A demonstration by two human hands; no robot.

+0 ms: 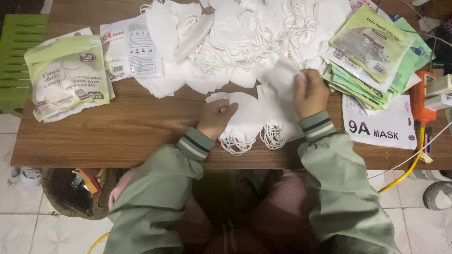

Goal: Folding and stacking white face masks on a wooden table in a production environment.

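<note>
A brown wooden table (127, 131) carries a big heap of white face masks (245, 37) along its far side. My left hand (215, 117) rests on a small stack of folded white masks (245, 120) near the front edge, fingers curled over its left edge. My right hand (308, 91) pinches a single white mask (282, 77) at the edge of the heap, above a second small stack (278, 127) with loose ear loops. Both arms wear green sleeves with striped cuffs.
Filled green-and-white mask packs (66, 77) lie at the left, a flat white pouch (132, 49) beside them. A stack of empty green pouches (372, 51) and a white pouch (381, 124) sit at the right, by an orange tool (420, 101) with a yellow cable. A green stool (16, 56) stands left.
</note>
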